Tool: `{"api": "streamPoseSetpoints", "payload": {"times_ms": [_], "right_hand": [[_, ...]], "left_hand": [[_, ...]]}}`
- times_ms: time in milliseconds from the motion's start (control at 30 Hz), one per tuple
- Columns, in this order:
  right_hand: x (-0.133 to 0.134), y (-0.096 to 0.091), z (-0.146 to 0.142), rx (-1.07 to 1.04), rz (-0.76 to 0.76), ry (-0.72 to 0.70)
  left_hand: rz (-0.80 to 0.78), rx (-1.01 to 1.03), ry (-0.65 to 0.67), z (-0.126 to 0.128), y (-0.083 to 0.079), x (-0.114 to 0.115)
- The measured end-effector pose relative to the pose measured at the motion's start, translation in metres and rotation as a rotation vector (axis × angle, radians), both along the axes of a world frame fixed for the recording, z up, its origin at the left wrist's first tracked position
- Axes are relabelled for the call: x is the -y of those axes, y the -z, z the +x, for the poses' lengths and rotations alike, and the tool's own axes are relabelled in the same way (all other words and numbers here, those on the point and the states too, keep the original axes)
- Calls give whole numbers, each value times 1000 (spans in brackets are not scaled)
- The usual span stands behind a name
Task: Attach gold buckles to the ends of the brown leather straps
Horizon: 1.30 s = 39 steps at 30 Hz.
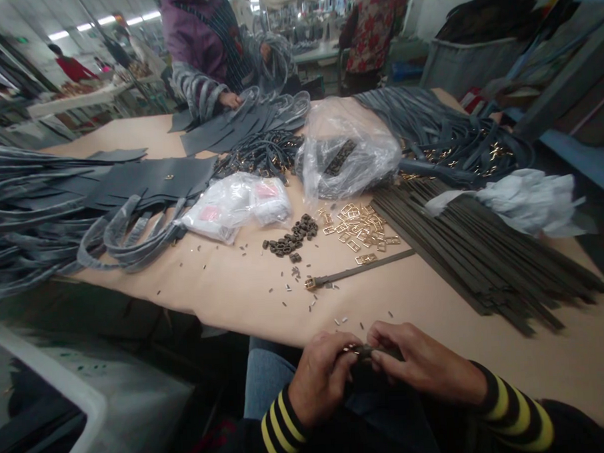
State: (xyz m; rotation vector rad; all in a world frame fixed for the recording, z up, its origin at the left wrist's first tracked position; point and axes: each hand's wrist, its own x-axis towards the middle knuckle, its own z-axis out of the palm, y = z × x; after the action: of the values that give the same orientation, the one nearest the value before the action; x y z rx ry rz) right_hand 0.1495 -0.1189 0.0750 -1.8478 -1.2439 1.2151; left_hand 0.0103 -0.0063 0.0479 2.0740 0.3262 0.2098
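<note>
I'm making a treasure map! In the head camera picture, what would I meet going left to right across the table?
Gray strap bundles → white plastic bags → small dark pieces → gold metal buckles → long dark flat straps

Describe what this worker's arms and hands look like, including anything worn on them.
The left hand and right hand are bare, with no gloves. Both arms are covered by black sleeves, the left sleeve and the right sleeve, each with several yellow stripes running around it near the cuff.
</note>
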Motion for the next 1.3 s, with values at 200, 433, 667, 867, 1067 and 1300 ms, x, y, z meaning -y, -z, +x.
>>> {"api": "streamPoseSetpoints", "payload": {"times_ms": [200, 433, 667, 867, 1067, 1300], "right_hand": [[-4, 2, -1, 175, 25, 74], [-3, -1, -1, -304, -84, 108], [0, 10, 3, -517, -119, 135], [-5, 10, -3, -318, -145, 164], [-8, 10, -13, 55, -78, 94], [-9, 9, -11, 225, -81, 79]], "left_hand": [[205, 9, -57, 4, 0, 9], [-271, -44, 54, 0, -1, -8], [133, 271, 96, 1, -5, -5], [570, 218, 203, 10, -4, 5], [399, 172, 332, 12, 3, 0], [149, 209, 281, 16, 8, -6]]}}
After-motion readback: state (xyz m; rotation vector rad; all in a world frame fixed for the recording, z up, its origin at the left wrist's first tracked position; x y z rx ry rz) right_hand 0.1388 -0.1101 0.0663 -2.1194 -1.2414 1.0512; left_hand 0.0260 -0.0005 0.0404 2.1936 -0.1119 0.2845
